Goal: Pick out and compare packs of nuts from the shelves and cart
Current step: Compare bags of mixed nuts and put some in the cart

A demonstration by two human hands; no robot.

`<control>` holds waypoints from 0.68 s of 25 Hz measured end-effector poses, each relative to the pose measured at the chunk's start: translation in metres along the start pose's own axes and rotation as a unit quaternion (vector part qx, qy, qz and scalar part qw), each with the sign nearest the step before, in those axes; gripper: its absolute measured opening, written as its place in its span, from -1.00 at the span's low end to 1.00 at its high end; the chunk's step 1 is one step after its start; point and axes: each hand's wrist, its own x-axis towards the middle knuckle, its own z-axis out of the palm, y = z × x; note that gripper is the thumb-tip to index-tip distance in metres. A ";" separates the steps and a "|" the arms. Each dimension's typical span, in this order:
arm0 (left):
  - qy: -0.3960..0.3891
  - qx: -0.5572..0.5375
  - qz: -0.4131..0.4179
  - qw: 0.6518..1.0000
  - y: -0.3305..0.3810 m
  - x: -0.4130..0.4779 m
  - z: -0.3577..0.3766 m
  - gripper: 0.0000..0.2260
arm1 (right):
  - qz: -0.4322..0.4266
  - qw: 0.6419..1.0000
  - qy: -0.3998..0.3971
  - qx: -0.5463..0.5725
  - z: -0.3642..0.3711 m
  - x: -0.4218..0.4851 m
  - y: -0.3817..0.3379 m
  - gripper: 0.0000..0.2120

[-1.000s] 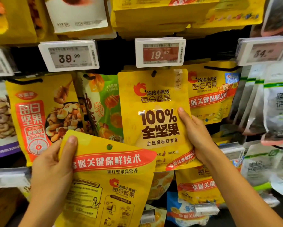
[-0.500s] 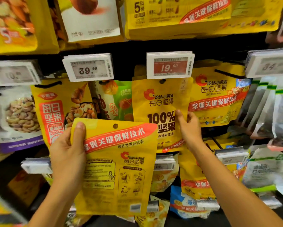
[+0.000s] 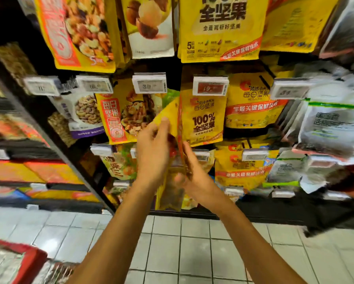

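Since half a second ago the yellow pack (image 3: 169,114) has turned from flat-on to edge-on, and the right hand (image 3: 194,177) has left the hanging pack (image 3: 204,117) for it. Left hand (image 3: 153,152) raised at frame centre, fingers curled round the pack's left face; the pack sits at 7 o'clock of the hanging one. Right fingers lie along its right face, blurred, so can't tell if they grip.
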 end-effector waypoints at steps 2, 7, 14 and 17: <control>-0.148 -0.017 -0.034 0.988 0.027 -0.016 -0.008 -0.48 | 0.013 0.992 0.055 0.116 0.003 -0.009 -0.017 0.21; -0.349 -0.087 -0.068 0.931 0.062 -0.028 -0.062 -0.33 | 0.045 0.939 0.230 0.252 0.022 -0.032 -0.039 -0.28; -0.114 -0.073 -0.030 0.990 0.038 -0.038 -0.140 -0.68 | 0.010 0.937 0.236 0.259 0.014 -0.079 -0.065 -0.74; -0.233 -0.076 -0.041 0.969 0.033 -0.059 -0.121 -0.62 | 0.010 0.939 0.220 0.264 0.012 -0.091 -0.070 -0.73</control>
